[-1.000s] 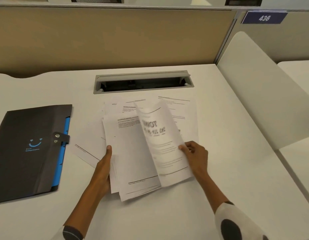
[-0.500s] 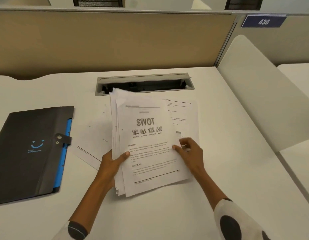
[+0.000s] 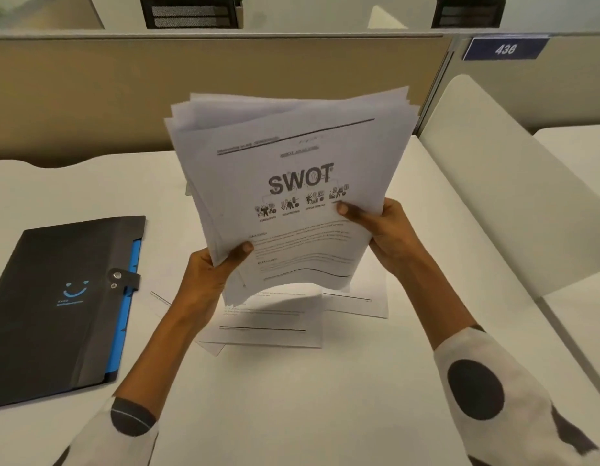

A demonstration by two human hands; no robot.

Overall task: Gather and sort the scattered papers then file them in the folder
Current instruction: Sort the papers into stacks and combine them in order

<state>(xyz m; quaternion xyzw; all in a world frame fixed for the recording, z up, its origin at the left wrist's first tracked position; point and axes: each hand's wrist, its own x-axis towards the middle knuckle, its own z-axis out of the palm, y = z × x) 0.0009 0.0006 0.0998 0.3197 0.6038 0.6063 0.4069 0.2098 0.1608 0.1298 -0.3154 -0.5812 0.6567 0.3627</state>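
A stack of white papers [image 3: 288,156] with a "SWOT" page on top is held upright above the desk. My left hand [image 3: 213,274] grips its lower left edge, thumb on the front. My right hand [image 3: 381,232] grips the right edge, thumb pressed near the printed icons. Several loose sheets [image 3: 278,326] still lie flat on the desk under the stack. The black folder [image 3: 56,307] with a blue smile logo and blue inner tabs lies closed at the left, snap strap fastened.
The white desk [image 3: 292,398] is bounded by a beige partition [image 3: 123,95] at the back and a white curved divider [image 3: 500,183] on the right. A blue "436" sign [image 3: 505,48] hangs at the upper right.
Both hands have lifted the gathered stack off the desk and tilted it upright toward the camera. Several sheets stayed behind on the desk.
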